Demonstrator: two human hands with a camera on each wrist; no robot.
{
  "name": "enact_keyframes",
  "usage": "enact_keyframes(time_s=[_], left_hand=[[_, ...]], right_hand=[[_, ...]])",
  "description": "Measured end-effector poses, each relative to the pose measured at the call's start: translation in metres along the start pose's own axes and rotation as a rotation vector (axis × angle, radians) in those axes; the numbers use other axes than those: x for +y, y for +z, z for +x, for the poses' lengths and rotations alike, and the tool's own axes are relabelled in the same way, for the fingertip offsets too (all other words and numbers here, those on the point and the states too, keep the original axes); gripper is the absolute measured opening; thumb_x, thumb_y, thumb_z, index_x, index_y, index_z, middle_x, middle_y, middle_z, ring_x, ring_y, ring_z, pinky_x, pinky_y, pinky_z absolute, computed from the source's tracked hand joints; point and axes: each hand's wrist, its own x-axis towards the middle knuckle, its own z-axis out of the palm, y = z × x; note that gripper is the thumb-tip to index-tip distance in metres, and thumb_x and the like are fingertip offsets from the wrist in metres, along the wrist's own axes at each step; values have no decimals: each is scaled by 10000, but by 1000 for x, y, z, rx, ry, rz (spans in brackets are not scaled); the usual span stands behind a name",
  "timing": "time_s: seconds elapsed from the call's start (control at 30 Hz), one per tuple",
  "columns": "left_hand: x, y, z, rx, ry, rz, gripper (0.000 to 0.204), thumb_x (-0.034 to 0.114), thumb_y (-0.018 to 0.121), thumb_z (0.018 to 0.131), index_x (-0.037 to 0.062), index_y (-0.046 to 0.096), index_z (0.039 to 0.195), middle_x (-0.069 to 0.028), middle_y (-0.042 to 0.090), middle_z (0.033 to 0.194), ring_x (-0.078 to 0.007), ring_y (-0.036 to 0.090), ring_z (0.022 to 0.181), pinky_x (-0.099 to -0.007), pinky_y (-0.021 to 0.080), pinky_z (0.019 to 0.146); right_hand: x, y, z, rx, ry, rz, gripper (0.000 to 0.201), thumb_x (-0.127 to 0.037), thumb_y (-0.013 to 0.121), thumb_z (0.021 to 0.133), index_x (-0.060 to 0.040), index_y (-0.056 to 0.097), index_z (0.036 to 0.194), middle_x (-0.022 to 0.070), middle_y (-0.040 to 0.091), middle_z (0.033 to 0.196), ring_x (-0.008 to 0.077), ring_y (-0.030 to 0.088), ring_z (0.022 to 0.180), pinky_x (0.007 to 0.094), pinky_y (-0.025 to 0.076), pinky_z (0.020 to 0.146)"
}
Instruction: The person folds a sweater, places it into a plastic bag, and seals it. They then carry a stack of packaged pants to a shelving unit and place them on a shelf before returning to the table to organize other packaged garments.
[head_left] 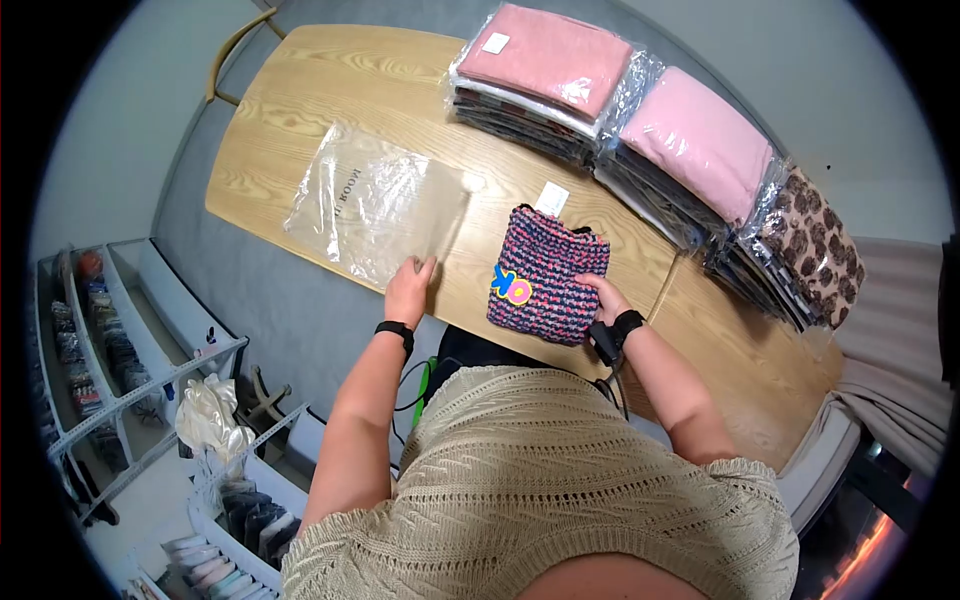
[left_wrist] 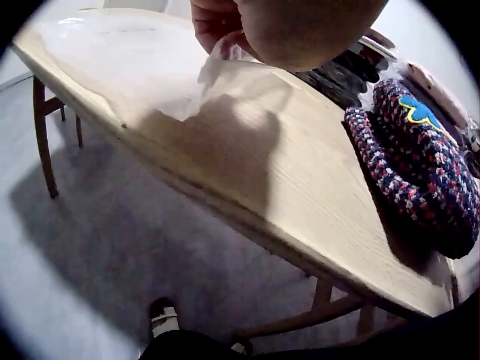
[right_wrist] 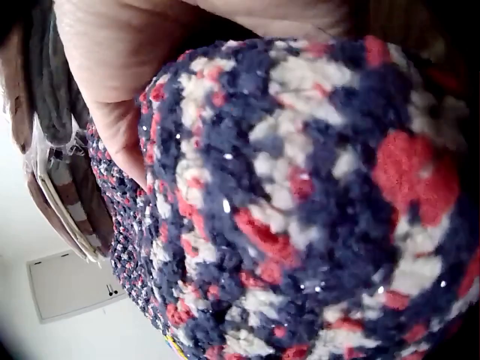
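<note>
A folded chunky-knit garment in navy, pink and white lies on the wooden table, with a blue and pink letter patch on its front. A white tag sticks out at its top. My right hand grips the garment's right side, thumb on top; knit fills most of the right wrist view. To the left, a clear plastic bag with dark lettering is spread flat. My left hand pinches its near edge, and the lifted film shows under the fingers in the left wrist view.
Stacks of bagged folded clothes line the table's far right: a salmon-pink one, a light pink one and a leopard-print one. A chair stands beyond the far left end. Shelving with packed items is at left.
</note>
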Motion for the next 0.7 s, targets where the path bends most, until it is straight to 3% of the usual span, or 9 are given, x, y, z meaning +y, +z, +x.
enact_keyframes(time_s=[0.13,0.27,0.37,0.43,0.53,0.57,0.63,0.7], left_hand=[[7,0,-12,-136,-113,9,384,31,462,826,93,509,1202,-125,530,1141,-319,547,986,-393,473,822],[-1,20,-24,38,3,-5,416,15,470,805,66,499,1217,-106,505,1235,-316,544,962,-398,465,832],[4,25,-23,-27,-29,4,471,-18,476,779,54,477,1244,-86,428,1358,-312,551,926,-395,475,819],[2,27,-26,-145,-29,42,515,-47,478,756,54,459,1261,-76,356,1426,-309,567,880,-398,493,786],[2,29,-26,-193,-41,52,538,-44,483,755,65,443,1281,-72,330,1444,-308,580,835,-406,507,750],[-2,33,-27,-132,-3,103,401,67,488,821,87,493,1222,-55,332,1444,-257,602,812,-388,528,675],[0,34,-23,-132,-14,82,402,66,483,826,92,489,1227,-55,332,1444,-260,602,811,-389,528,673],[6,24,-22,-183,-88,-7,421,77,475,834,92,469,1254,-65,330,1443,-281,602,807,-407,529,674]], right_hand=[[0,-8,5,-3,-25,-64,288,-147,614,777,-51,584,1047,107,664,972,248,648,845,415,523,796],[0,-1,7,-47,-148,-187,272,-98,594,772,-19,569,1031,96,662,911,216,649,765,359,531,745],[-6,5,9,-97,-221,-248,453,-23,566,749,-10,476,1193,118,623,1042,214,627,884,374,516,807],[-5,20,5,-130,-244,-289,487,-11,559,743,-8,454,1219,119,608,1074,213,616,910,372,509,819],[-6,38,3,-179,-241,-354,565,40,533,724,0,403,1272,115,575,1139,206,589,965,358,490,857],[-3,45,3,-221,-245,-366,579,54,537,717,1,400,1277,115,571,1149,206,585,980,356,484,870],[-2,59,-6,-307,-305,-351,632,89,550,698,0,383,1302,116,554,1192,209,568,1031,347,463,909],[1,74,-5,-310,-222,-377,652,85,562,696,2,373,1314,119,543,1217,207,561,1053,344,455,922]])
